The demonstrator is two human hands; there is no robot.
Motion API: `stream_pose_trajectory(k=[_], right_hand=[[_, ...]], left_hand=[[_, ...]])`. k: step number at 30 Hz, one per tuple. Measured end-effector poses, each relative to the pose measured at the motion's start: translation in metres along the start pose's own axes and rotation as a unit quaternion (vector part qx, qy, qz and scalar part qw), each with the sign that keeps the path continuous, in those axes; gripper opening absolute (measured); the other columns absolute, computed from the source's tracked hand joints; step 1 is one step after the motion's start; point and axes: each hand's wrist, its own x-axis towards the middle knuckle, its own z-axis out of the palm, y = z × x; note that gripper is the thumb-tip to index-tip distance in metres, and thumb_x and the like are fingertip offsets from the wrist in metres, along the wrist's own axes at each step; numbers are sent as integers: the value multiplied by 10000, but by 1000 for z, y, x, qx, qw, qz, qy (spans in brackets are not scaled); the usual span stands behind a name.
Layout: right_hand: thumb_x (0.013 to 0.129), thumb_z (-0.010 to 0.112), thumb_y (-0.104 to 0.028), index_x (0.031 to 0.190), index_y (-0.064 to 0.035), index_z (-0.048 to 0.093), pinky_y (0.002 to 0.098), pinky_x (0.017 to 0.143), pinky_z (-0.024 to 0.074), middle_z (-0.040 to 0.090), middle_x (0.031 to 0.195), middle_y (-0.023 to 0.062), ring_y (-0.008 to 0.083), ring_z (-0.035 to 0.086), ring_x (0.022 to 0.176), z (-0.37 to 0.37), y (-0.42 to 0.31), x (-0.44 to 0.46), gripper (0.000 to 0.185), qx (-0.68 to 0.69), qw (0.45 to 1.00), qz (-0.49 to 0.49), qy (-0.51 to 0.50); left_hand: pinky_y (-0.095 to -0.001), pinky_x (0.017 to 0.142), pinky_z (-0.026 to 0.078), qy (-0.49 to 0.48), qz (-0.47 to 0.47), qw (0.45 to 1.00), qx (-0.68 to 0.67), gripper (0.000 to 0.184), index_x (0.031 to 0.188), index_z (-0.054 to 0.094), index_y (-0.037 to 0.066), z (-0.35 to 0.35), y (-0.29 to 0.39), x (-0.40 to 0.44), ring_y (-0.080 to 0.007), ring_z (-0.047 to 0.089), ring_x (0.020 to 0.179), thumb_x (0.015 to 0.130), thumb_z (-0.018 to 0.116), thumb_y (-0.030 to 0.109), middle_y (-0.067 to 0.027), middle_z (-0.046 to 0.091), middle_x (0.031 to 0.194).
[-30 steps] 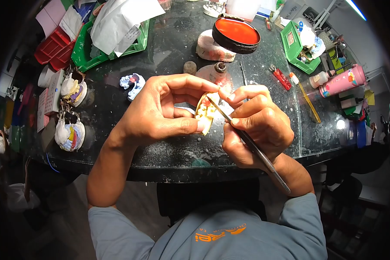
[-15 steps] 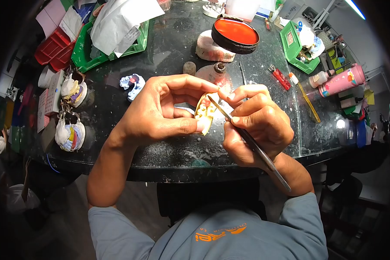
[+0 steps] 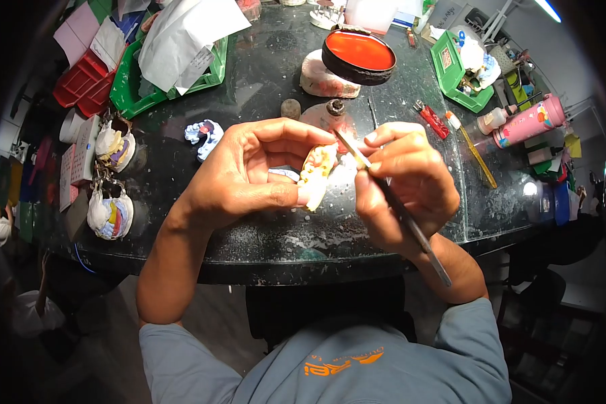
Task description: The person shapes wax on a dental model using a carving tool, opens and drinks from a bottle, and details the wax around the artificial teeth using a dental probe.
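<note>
Left hand pinches yellowish dental piece above worktop, far-edge grip hidden. Right hand, fingers closed, grips metal tool; tip contact unclear.

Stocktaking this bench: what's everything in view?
Dental piece: 1, yellow, centre
Slim tool: 1, grey, centre
Dish: 1, black and red, back
Trays: 2, green, back left and right
Papers: several, white, back left
Bins: count unclear, red, left
Casts: 2, multicoloured, left
Moulded piece: 1, blue, left
Lighter: 1, red, right
Stick: 1, yellow, right
Bottle: 1, pink, right
Other items: several, mixed, around
Left hand: 1, bare, holding dental piece
Right hand: 1, bare, holding slim tool
</note>
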Motion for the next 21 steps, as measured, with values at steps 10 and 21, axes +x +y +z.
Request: stream_pose_trajectory(k=[10, 21], right_hand=[[876, 725, 107, 1041, 46, 621, 278, 733, 631, 641, 1058, 110, 160, 722, 890, 1, 1, 0, 204, 79, 975, 200, 55], [869, 730, 93, 1012, 47, 613, 244, 692, 568, 642, 1055, 137, 144, 703, 893, -2, -2, -2, 191, 133, 970, 202, 41]], left_hand=[[-400, 913, 617, 23, -53, 996, -65, 737, 1397, 513, -91, 1, 5, -1, -292, 715, 1096, 719, 733, 97, -262, 667, 1253], [-389, 946, 611, 47, 5, 999, 13, 675, 1348, 548, -60, 2, -1, 1, -239, 655, 1158, 735, 818, 24, -173, 648, 1233]])
